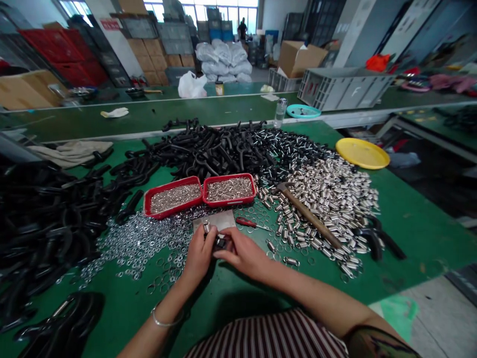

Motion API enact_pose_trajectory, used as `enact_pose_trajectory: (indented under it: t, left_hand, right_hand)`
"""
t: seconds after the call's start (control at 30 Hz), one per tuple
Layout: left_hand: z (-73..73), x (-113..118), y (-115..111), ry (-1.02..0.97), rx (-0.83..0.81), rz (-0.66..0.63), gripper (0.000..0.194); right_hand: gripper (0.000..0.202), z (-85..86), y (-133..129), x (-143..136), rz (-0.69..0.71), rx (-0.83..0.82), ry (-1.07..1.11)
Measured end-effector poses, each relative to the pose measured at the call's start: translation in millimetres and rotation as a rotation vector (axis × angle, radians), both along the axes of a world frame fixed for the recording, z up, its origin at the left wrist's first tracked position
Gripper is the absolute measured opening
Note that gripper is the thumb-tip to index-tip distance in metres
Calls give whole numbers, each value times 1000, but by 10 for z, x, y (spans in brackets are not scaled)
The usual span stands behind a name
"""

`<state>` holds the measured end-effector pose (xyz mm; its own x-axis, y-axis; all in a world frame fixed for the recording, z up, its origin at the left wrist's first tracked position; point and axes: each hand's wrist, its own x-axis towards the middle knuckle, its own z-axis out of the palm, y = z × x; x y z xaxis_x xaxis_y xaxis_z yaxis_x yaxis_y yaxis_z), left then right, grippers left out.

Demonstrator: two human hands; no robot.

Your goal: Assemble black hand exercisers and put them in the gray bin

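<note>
1. Nearest the camera was the person's striped garment [268,338], at the near edge of the green counter [421,233], with bare forearms [316,293] reaching in over that edge.
2. The piece being handled, a small black part [220,242], was up between the two hands, inward from the counter's near edge and just short of a flat metal plate [225,219]. A metal coil [206,227] rose from the top of the left hand; whether it was joined to the black part could not be told.
3. To handle the piece well, the left side was probably best kept steady as the anchor, with the right fingertips making small, straight adjustments. Working low over the counter seemed wise, since a slipped coil could have been lost among the loose metal rings [130,243].
4. The left grip [199,248] was narrow, thumb and fingers pinched on the black part and against the coil. The right grip [242,251] was narrow too, closed on the part's other side; its exact contact was partly hidden.
5. Toward the far edge, beyond the plate, sat a left red tray [160,215] and a right red tray [229,202]. A screwdriver [246,223] lay beside the plate; a hammer [311,216] rested among springs [335,189] toward the right edge, near the yellow lid [362,153].
</note>
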<state>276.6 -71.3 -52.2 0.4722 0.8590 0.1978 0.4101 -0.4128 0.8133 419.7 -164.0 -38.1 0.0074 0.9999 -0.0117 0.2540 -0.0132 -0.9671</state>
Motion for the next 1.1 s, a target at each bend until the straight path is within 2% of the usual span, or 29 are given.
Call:
enact_pose_trajectory:
  t: [0.07, 0.1, 0.23, 0.3, 0.37, 0.43, 0.53, 0.67, 0.77, 0.87, 0.97, 1.1]
  left_hand:
    - [-43, -1, -9, 11, -29, 38, 29]
    - [-61, -6, -13, 23, -27, 41, 30]
    - [-90, -34, 52, 119, 41, -43, 26]
    - [-93, -24, 158, 239, 106, -156, 25]
    - [-93, 9, 292, 407, 200, -272, 25]
    - [-69, 58, 425, 571, 305, -348, 22]
    - [67, 169, 601, 662, 436, -393, 19]
    - [360, 481, 911, 557, 556, -335, 19]
    - [470, 794, 1242, 711, 590, -283, 18]
    - [435, 1012, 1489, 847, 554, -367, 13]
    - [343, 1061, 1544, 833, 552, -401, 16]
    - [257, 1011, 1488, 799, 542, -386, 25]
  right_hand:
    - [30, -21, 0, -49, -143, 146, -145]
    - [25, -53, 3, -77, -173, 146, -115]
    - [30, -259, 48, -192, -181, -105, 431]
    - [31, -324, 70, -219, -163, -157, 535]
    - [31, -315, 63, -200, -155, -125, 363]
    - [25, -240, 4, -120, -135, -60, 62]
    - [12, -99, -173, 161, -78, 6, -231]
    - [20, -41, -411, 852, -134, -7, -375]
    - [25, -78, -493, 1443, -260, 2, -577]
    - [27, -114, -549, 1877, -367, 11, -927]
    - [26, -160, -615, 2067, -391, -20, -1232]
    - [28, -239, -604, 2117, -382, -77, -1335]
